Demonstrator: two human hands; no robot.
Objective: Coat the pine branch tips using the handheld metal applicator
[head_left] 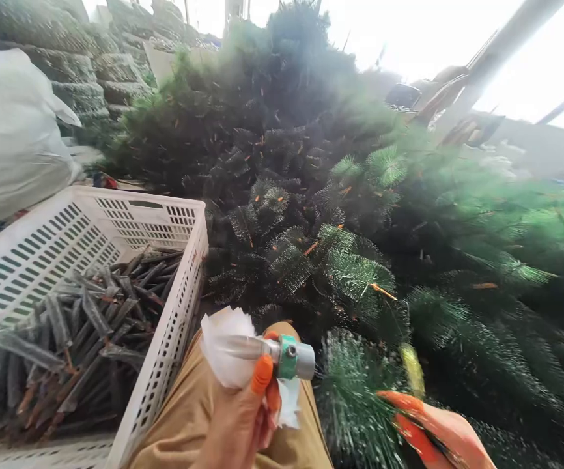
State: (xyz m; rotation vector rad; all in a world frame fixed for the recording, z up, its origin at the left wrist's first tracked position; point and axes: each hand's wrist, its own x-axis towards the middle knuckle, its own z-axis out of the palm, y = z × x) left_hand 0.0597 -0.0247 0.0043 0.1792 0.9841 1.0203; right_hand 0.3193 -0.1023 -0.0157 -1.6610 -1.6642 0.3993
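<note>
Left hand (236,426) grips a metal spray nozzle (292,357) firmly over the lap, with white tissue (226,348) wrapped at its tip. Right hand (433,433), fingers parted, lies just beside a frosted artificial pine branch (353,404). Bundled dark branches (86,345) fill a white plastic crate (165,215) at left.

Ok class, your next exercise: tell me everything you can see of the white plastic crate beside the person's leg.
The white plastic crate is an open-topped rectangular basket with a solid rim and walls pierced by rows of slots and small holes. It stands just left of the person's tan-clad thigh, its near corner cut off by the frame. Inside lie many dark green artificial-tree branches with brownish stems, resting against its walls.
</note>
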